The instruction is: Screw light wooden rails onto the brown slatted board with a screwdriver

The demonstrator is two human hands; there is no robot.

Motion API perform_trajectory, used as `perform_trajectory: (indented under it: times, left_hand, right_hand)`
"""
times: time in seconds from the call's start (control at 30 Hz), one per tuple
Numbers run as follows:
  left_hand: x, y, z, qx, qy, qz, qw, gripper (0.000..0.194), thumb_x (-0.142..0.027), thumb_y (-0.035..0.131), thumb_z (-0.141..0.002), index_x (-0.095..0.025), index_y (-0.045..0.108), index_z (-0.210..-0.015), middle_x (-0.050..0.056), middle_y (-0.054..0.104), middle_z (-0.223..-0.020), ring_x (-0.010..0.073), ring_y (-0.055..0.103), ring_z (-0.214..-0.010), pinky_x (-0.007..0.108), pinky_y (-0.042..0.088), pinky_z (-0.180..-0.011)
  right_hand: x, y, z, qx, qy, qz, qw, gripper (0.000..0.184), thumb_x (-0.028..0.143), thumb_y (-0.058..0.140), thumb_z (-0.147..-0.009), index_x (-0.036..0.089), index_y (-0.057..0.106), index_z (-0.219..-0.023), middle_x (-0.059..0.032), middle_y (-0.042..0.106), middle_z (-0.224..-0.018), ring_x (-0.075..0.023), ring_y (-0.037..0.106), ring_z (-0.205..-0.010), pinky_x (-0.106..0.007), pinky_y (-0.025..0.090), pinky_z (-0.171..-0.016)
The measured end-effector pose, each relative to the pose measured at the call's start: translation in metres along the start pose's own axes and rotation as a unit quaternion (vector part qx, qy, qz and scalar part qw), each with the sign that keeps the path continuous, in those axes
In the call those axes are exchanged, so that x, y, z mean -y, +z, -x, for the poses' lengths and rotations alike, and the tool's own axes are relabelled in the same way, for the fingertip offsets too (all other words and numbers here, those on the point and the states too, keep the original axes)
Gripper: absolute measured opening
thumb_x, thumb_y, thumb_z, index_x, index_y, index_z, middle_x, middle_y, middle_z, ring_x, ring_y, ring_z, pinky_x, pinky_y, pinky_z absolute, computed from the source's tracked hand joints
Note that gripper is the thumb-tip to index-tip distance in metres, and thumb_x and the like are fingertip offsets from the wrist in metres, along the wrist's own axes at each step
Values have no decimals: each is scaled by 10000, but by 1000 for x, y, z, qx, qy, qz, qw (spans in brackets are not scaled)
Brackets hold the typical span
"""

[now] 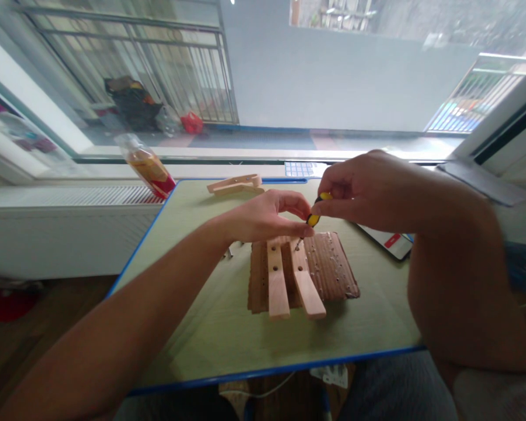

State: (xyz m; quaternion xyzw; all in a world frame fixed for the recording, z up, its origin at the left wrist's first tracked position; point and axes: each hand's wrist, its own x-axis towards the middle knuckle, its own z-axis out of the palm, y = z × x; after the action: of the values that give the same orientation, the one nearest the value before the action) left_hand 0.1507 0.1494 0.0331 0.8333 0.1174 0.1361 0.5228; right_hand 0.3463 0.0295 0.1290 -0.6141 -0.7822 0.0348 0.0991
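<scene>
My right hand (355, 190) is closed around the handle of a yellow-and-black screwdriver (314, 220), which leans with its tip down. The fingertips and thumb of my left hand (274, 213) pinch the lower part of the same screwdriver. Its thin shaft reaches the upper hole of the right wooden piece (309, 292). Beside that one lies the left wooden piece (279, 295), with two dark holes. Both rest on a corrugated cardboard sheet (333, 266), their near ends sticking out past or close to its front edge. My left hand hides their far ends.
The table (193, 327) has a blue edge. At its back lies a joined wooden assembly (236, 185). Small metal screws (229, 253) lie left of the cardboard. A flat white-and-black device (388, 241) sits under my right arm. A drink bottle (151, 169) stands by the window.
</scene>
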Motion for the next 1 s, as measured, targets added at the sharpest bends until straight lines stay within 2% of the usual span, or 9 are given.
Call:
perform_trajectory:
  times: [0.17, 0.3, 0.4, 0.47, 0.57, 0.63, 0.77, 1.0]
  left_hand:
    - [-3, 3, 0, 8, 13, 27, 1000, 292, -358, 823, -842, -168, 740, -1048, 63, 752, -1084, 210, 684, -1042, 327, 529, -910]
    - [-5, 1, 1, 12, 20, 12, 1000, 235, -333, 795, -855, -178, 774, -1032, 45, 757, -1033, 205, 677, -1003, 318, 505, -888]
    - [-4, -2, 1, 18, 19, -5, 1000, 233, -356, 779, -870, -185, 792, -1028, 47, 760, -1032, 218, 677, -1017, 323, 502, -893]
    - [-3, -4, 1, 18, 6, -4, 1000, 262, -379, 781, -871, -180, 790, -1041, 55, 760, -1038, 215, 677, -997, 320, 506, -872]
    - [-1, -6, 1, 11, -14, 3, 1000, 283, -396, 802, -856, -170, 785, -1025, 54, 756, -1011, 190, 669, -925, 304, 503, -829]
    - [-1, -7, 1, 13, -16, 1, 1000, 273, -399, 809, -848, -170, 788, -996, 48, 751, -982, 179, 662, -894, 295, 496, -808]
    - [-1, -7, 2, 23, -12, 2, 1000, 268, -405, 802, -853, -174, 794, -988, 57, 753, -1024, 184, 672, -921, 293, 504, -813]
    - [-3, -8, 4, 32, -23, 8, 999, 313, -400, 804, -855, -192, 822, -1088, 63, 777, -1042, 194, 685, -929, 295, 530, -819]
  right_hand:
    - [3, 5, -5, -23, 8, 11, 1000, 368, 534, 701, -879, 240, 652, -664, 39, 526, -547, -115, 353, -533, -352, 260, -556]
    - [3, 9, -10, -33, 12, 9, 999, 435, 579, 677, -889, 231, 638, -629, 39, 497, -554, -117, 333, -556, -340, 247, -547]
    - [0, 10, -12, -28, 13, -4, 1000, 434, 589, 669, -893, 226, 671, -655, 35, 538, -575, -112, 369, -544, -331, 272, -537]
    - [-3, 9, -11, -31, -2, -28, 999, 377, 587, 693, -882, 229, 737, -773, 22, 640, -664, -116, 468, -569, -321, 328, -551]
    - [-7, 6, -8, -30, -52, -80, 995, 369, 518, 749, -862, 263, 785, -1126, -9, 772, -907, -151, 636, -686, -318, 438, -612]
    - [-9, 3, -6, -14, -89, -98, 991, 383, 417, 738, -881, 279, 773, -1237, -21, 799, -1001, -166, 680, -743, -323, 482, -653]
    - [-9, 0, -5, 9, -124, -107, 986, 285, 217, 673, -884, 264, 831, -1117, -11, 818, -982, -160, 683, -754, -320, 488, -670]
    - [-6, 3, -7, -2, -111, -112, 988, 267, 198, 697, -860, 237, 839, -1082, -12, 811, -921, -153, 667, -734, -311, 461, -623]
